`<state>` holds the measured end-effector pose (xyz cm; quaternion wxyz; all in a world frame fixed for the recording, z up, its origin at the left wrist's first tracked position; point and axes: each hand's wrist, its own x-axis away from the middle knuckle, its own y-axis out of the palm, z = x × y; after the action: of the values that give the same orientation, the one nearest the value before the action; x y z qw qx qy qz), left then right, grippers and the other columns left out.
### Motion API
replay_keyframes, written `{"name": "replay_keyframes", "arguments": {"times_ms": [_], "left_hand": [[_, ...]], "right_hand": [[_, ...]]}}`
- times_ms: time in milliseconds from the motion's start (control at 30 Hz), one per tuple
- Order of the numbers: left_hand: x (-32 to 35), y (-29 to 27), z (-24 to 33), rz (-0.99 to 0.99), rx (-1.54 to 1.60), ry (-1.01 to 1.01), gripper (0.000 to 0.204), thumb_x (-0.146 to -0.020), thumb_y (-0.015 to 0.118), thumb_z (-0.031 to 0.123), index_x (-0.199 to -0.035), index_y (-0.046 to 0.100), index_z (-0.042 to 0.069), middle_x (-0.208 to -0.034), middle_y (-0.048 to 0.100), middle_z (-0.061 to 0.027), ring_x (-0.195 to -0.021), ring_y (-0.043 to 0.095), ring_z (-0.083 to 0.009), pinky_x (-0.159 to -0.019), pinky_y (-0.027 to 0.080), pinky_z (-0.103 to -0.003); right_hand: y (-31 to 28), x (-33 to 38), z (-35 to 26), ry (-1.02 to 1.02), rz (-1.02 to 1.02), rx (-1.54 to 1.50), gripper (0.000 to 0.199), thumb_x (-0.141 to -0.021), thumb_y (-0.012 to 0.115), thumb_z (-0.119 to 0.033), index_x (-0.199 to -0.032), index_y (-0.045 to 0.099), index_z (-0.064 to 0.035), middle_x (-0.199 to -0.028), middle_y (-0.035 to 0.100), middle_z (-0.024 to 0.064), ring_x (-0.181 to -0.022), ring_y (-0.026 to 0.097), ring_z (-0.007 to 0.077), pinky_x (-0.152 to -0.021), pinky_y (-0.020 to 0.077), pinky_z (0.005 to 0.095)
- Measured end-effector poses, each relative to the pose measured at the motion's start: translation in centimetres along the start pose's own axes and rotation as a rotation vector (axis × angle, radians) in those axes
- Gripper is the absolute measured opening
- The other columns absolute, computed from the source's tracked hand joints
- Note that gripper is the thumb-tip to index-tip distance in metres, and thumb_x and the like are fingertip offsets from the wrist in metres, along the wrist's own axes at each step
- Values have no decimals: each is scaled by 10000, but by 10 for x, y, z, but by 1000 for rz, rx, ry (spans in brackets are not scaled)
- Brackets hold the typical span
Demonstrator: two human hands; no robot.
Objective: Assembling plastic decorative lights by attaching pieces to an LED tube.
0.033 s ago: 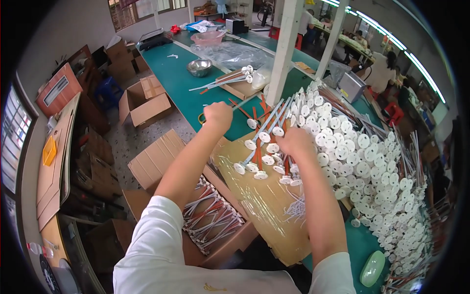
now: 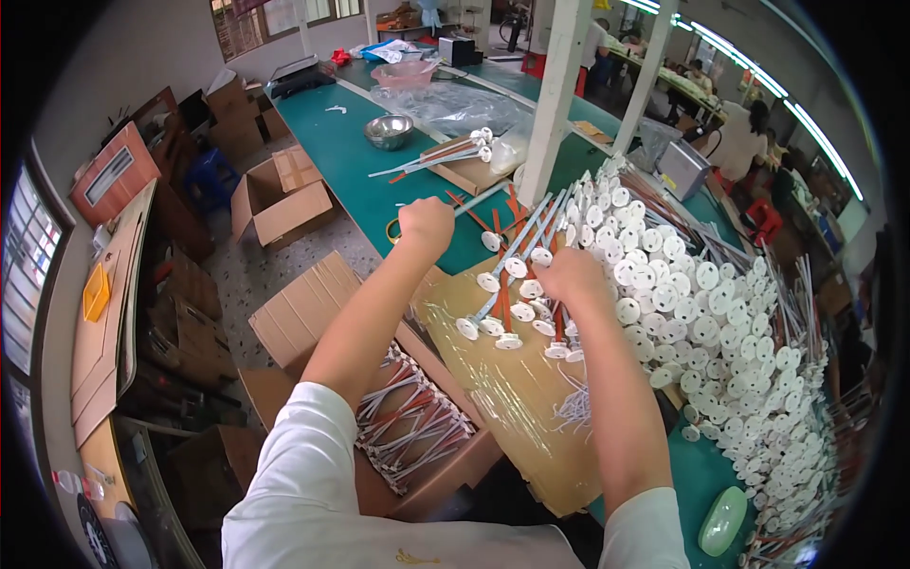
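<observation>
My left hand [image 2: 427, 226] is closed over the green table, with a pale grey strip [image 2: 482, 197] running out of its right side. A yellow ring [image 2: 392, 230] shows at its left edge; what it belongs to is hidden. My right hand [image 2: 574, 277] is closed at a bundle of grey and orange-brown strips with white discs [image 2: 508, 340] on their ends; its fingertips are partly hidden. Beneath the bundle lies a brown cardboard sheet [image 2: 512, 417] with clear thin strips on it. Right of my right hand rises a large heap of white disc-ended strips [image 2: 682, 294].
Below my left arm stands an open carton [image 2: 455, 479] holding bundled strips. Farther along the green table [image 2: 332, 142] are a metal bowl [image 2: 388, 132], a pink basin [image 2: 404, 74] and a tray of strips [image 2: 464, 175]. A white post [image 2: 552, 104] rises beyond my hands. A green oval object [image 2: 722, 522] lies near right.
Almost nothing differs. The view has shifted very slightly; both hands keep their closed shape and place.
</observation>
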<state>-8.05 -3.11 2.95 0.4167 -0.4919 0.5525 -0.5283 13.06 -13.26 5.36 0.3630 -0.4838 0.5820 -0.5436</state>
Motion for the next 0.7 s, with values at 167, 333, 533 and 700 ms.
{"name": "replay_keyframes", "arguments": {"times_ms": [167,333,533,700], "left_hand": [[-9,33,-21,61,268,-131,224,-879,587,164,-1030,720,65,-1180,639,-179,-1075,648,-326,-837,555,-393],[-1,29,20,297,367,-14,335,-937,491,261,-1030,712,27,-1190,614,-221,-1056,634,-407,-889,531,-437],[-30,4,43,-4,548,-78,434,-859,592,439,-975,728,43,-1067,704,-154,-958,694,-266,-841,555,-407],[-52,2,66,-294,778,-5,289,-777,659,314,-735,711,32,-738,700,-95,-624,683,-219,-598,559,-320]], "right_hand": [[19,-20,-29,55,29,-208,585,-843,624,-524,-1175,647,-43,-1258,619,159,-1151,603,322,-964,476,426],[24,-35,-31,230,56,-324,691,-805,652,-523,-1243,543,1,-1266,597,209,-1161,592,341,-956,475,442],[29,-34,-14,151,138,-426,733,-707,695,-405,-1244,485,48,-1180,621,248,-1101,604,400,-951,472,431],[46,-40,-12,184,95,-676,855,-650,789,-409,-1279,452,63,-1219,590,283,-1126,596,383,-963,464,403]]}}
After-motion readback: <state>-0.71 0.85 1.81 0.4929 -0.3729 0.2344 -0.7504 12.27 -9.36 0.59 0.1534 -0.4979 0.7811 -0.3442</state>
